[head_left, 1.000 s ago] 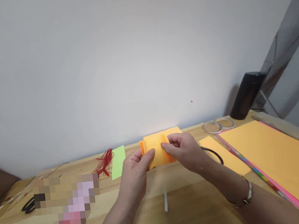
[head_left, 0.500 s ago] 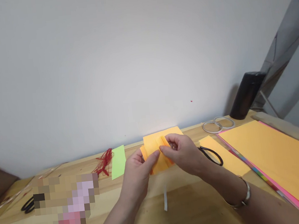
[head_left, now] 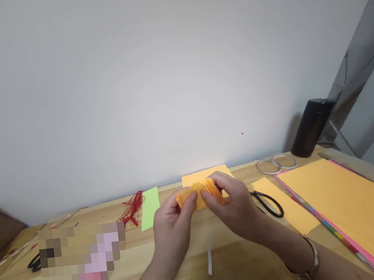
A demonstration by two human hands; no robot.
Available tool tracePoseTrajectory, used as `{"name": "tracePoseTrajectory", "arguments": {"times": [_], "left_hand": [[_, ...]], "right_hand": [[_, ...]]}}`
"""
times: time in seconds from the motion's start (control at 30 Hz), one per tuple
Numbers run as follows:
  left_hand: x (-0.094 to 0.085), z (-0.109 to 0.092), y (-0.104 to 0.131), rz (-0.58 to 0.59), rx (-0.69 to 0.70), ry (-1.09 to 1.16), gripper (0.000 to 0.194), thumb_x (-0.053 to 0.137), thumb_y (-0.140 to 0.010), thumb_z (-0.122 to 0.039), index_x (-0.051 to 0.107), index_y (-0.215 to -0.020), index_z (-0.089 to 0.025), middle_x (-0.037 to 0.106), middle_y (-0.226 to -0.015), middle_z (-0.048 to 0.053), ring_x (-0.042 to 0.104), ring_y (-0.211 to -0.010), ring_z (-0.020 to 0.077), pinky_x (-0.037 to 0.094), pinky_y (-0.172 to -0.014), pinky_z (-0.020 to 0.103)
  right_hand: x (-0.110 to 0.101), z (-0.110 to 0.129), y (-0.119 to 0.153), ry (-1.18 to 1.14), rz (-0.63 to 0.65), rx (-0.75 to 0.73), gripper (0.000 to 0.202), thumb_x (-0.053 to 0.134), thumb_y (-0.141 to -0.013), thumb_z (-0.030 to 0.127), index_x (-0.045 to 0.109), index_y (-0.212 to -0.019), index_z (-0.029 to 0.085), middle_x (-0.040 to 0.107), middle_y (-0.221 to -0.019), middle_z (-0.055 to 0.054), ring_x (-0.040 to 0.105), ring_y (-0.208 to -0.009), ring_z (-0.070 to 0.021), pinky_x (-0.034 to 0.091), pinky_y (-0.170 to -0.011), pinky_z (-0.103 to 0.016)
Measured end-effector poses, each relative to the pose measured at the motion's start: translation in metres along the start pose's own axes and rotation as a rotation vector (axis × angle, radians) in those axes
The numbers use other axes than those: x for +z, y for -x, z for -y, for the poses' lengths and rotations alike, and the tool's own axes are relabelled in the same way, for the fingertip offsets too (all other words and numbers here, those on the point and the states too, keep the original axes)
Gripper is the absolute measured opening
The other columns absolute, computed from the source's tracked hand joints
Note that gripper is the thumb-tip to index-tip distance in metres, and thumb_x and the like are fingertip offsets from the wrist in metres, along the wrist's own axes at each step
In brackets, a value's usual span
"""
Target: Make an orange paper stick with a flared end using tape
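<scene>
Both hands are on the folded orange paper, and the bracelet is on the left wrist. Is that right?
Not quite: the head view shows the bracelet on the right wrist, not the left. The left hand and right hand are indeed both on the folded orange paper.

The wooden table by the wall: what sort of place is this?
Probably a paper-craft workspace, though whether home or workshop isn't clear: stacked coloured sheets, tangled red thread and pleated orange paper suggest it.
</scene>
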State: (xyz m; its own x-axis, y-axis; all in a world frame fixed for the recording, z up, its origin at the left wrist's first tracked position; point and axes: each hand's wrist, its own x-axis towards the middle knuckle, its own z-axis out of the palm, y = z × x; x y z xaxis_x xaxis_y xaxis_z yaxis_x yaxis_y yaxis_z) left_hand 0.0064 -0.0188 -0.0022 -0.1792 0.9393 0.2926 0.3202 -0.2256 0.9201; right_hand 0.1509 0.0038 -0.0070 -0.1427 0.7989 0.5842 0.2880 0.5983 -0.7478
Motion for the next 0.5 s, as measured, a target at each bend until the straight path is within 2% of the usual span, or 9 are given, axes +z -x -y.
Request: {"name": "tracePoseTrajectory", "arguments": {"times": [0.07,0.13,0.33,0.5], "left_hand": [[0.0,-0.001,0.0,-0.011,0.015,-0.02,0.018,0.063,-0.076,-0.036,0.068,-0.075,-0.018,0.064,-0.066,-0.002,0.053,-0.061,0.0117,0.041,-0.056,0.02],[0.0,0.001,0.0,0.001,-0.005,0.002,0.019,0.063,-0.076,-0.037,0.068,-0.074,-0.019,0.064,-0.065,-0.002,0.053,-0.061,0.0117,0.041,-0.056,0.02],[0.003,0.009,-0.003,0.124,-0.139,0.208,0.026,0.069,-0.071,-0.04,0.071,-0.085,-0.018,0.071,-0.08,0.002,0.059,-0.072,0.0149,0.044,-0.062,0.021],[0.004,0.015,-0.007,0.183,-0.237,0.343,0.033,0.072,-0.069,-0.038,0.071,-0.093,-0.016,0.071,-0.079,0.004,0.061,-0.07,0.0162,0.045,-0.061,0.023]], "right_hand": [[0.001,0.0,0.001,0.026,-0.021,-0.052,0.021,0.05,-0.08,0.018,0.037,-0.064,0.019,0.042,-0.064,0.004,0.039,-0.061,-0.0092,0.031,-0.056,-0.022],[0.001,0.0,0.001,0.035,-0.032,-0.04,0.022,0.05,-0.08,0.018,0.036,-0.063,0.019,0.041,-0.063,0.004,0.038,-0.059,-0.0089,0.031,-0.055,-0.022],[-0.001,0.0,-0.002,-0.082,0.068,0.231,0.02,0.051,-0.077,0.021,0.039,-0.062,0.019,0.039,-0.059,0.006,0.035,-0.054,-0.0077,0.028,-0.047,-0.019],[-0.001,0.0,-0.003,-0.173,0.12,0.297,0.019,0.054,-0.076,0.024,0.043,-0.062,0.019,0.04,-0.059,0.006,0.035,-0.054,-0.0073,0.028,-0.047,-0.019]]}}
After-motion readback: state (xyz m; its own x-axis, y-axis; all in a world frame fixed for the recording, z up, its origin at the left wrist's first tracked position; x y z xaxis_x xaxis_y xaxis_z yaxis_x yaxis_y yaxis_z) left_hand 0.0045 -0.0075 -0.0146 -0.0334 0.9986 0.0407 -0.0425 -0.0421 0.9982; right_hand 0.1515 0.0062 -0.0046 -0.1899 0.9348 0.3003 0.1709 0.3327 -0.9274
